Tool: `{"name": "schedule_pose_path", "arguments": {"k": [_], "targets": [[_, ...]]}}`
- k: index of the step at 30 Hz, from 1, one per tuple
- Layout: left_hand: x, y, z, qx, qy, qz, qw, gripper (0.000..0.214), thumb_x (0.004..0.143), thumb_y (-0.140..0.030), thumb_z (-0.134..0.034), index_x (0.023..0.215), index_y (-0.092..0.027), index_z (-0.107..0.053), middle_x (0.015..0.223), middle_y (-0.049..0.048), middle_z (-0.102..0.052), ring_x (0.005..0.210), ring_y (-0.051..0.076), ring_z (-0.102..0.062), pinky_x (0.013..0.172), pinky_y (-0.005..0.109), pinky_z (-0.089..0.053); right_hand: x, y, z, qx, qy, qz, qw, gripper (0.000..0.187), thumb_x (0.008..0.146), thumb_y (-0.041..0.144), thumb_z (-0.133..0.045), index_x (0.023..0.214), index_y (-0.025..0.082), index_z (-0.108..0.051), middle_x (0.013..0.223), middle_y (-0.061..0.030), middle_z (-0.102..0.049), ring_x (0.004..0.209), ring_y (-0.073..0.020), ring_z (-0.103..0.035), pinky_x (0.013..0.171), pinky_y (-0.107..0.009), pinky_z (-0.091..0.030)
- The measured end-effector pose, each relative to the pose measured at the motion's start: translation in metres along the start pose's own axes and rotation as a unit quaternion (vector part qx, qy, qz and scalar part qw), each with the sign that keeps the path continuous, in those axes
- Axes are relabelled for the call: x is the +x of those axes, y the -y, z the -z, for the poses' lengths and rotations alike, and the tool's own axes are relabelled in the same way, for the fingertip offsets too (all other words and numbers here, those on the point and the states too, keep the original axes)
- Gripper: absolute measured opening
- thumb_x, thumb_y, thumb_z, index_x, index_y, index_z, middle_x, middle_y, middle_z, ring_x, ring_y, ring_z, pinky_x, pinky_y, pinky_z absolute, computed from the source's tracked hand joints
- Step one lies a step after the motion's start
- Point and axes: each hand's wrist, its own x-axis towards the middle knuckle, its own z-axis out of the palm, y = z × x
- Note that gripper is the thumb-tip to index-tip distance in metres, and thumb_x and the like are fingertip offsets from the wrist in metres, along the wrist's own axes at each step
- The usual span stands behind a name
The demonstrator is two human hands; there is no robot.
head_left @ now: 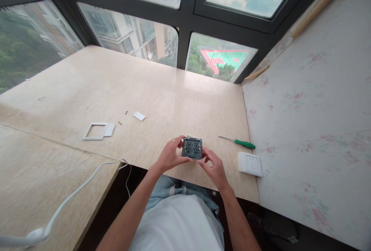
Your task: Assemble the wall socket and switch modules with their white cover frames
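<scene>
The dark switch module (192, 148) is just below the picture's centre, gripped between both hands, face up to the camera. Its slightly longer axis runs left to right, from hand to hand, with neither nearer. The left hand (171, 154), partly closed, pinches its left side; the right hand (214, 166), fingers curled, holds its lower right corner. Toward the right lie a green-handled screwdriver (245, 144) and white socket box (250, 164); toward the left, a white plate (139, 116) and square frame (92, 138).

You have no readable text, label, brand, number or sign in view. On the dark block (192, 148), any marking seems too small for you to make out.
</scene>
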Motion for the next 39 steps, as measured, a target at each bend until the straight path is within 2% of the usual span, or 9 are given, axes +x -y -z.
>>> {"name": "schedule_pose_path", "arguments": {"k": [7,10,14,18,21,26,31,35,39], "targets": [[0.014,-0.006,0.004,0.003,-0.016,-0.03,0.999,0.078,0.063,-0.044,-0.085,0.127,-0.02,-0.048,0.115,0.0099,-0.057,0.107,0.027,-0.054,0.094,0.042,-0.043,0.01,-0.006,0.006,-0.017,0.01,0.001,1.0,0.051,0.087,0.033,-0.066,0.136,0.023,-0.054,0.101,-0.0076,-0.067,0.084,-0.0193,-0.061,0.07,-0.034,-0.054],[0.019,-0.008,0.008,-0.043,-0.009,-0.03,0.999,0.077,0.065,-0.043,-0.084,0.129,-0.02,-0.047,0.115,0.0097,-0.058,0.107,0.026,-0.055,0.094,0.042,-0.044,0.017,-0.006,0.012,0.015,0.025,-0.002,1.0,0.057,0.086,0.038,-0.067,0.139,0.025,-0.049,0.116,-0.0104,-0.062,0.096,-0.0222,-0.062,0.075,-0.036,-0.056],[0.028,-0.01,0.02,-0.113,0.035,-0.04,0.992,0.084,0.061,-0.042,-0.086,0.132,-0.021,-0.046,0.12,0.0107,-0.059,0.106,0.025,-0.057,0.092,0.04,-0.046,0.028,-0.001,0.023,0.088,0.072,0.0,0.994,0.081,0.081,0.044,-0.073,0.149,0.03,-0.032,0.149,-0.0139,-0.039,0.127,-0.029,-0.051,0.093,-0.043,-0.054],[0.039,-0.01,0.035,-0.18,0.111,-0.018,0.977,0.089,0.057,-0.036,-0.089,0.135,-0.02,-0.048,0.122,0.0116,-0.061,0.109,0.027,-0.058,0.097,0.043,-0.045,0.039,0.014,0.037,0.076,0.16,0.025,0.984,0.093,0.079,0.039,-0.076,0.153,0.032,-0.021,0.159,-0.0105,-0.027,0.143,-0.0293,-0.033,0.111,-0.048,-0.041],[0.05,-0.01,0.041,-0.274,0.186,-0.014,0.944,0.088,0.057,-0.029,-0.09,0.134,-0.02,-0.049,0.126,0.013,-0.06,0.115,0.028,-0.058,0.101,0.044,-0.043,0.046,0.029,0.045,0.024,0.2,0.04,0.979,0.082,0.083,0.035,-0.072,0.152,0.032,-0.027,0.155,-0.0081,-0.037,0.143,-0.0269,-0.036,0.116,-0.048,-0.035],[0.059,-0.014,0.037,-0.444,0.291,-0.006,0.847,0.083,0.058,-0.021,-0.089,0.131,-0.021,-0.05,0.122,0.0141,-0.061,0.114,0.029,-0.059,0.095,0.041,-0.047,0.052,0.051,0.056,-0.015,0.248,0.113,0.962,0.082,0.085,0.035,-0.07,0.153,0.032,-0.024,0.155,-0.0073,-0.037,0.143,-0.0262,-0.035,0.116,-0.048,-0.033],[0.048,-0.017,0.034,-0.534,0.289,0.016,0.795,0.081,0.056,-0.029,-0.09,0.129,-0.021,-0.054,0.124,0.0137,-0.06,0.113,0.03,-0.06,0.092,0.04,-0.047,0.047,0.064,0.062,-0.033,0.286,0.151,0.946,0.085,0.089,0.039,-0.065,0.156,0.028,-0.014,0.159,-0.0086,-0.027,0.147,-0.0266,-0.024,0.119,-0.05,-0.027],[0.035,-0.01,0.026,-0.597,0.269,0.023,0.755,0.082,0.055,-0.045,-0.088,0.127,-0.019,-0.058,0.123,0.0135,-0.061,0.111,0.029,-0.06,0.094,0.04,-0.045,0.042,0.068,0.059,-0.072,0.273,0.151,0.947,0.084,0.089,0.043,-0.064,0.156,0.028,-0.015,0.162,-0.0073,-0.019,0.15,-0.0267,-0.012,0.121,-0.051,-0.019],[0.024,-0.002,0.005,-0.606,0.296,0.056,0.736,0.077,0.058,-0.053,-0.083,0.12,-0.012,-0.062,0.108,0.0146,-0.067,0.093,0.026,-0.065,0.08,0.032,-0.049,0.037,0.072,0.051,-0.066,0.265,0.153,0.95,0.085,0.088,0.045,-0.064,0.156,0.028,-0.015,0.161,-0.0085,-0.023,0.149,-0.0273,-0.018,0.12,-0.051,-0.022]]}}
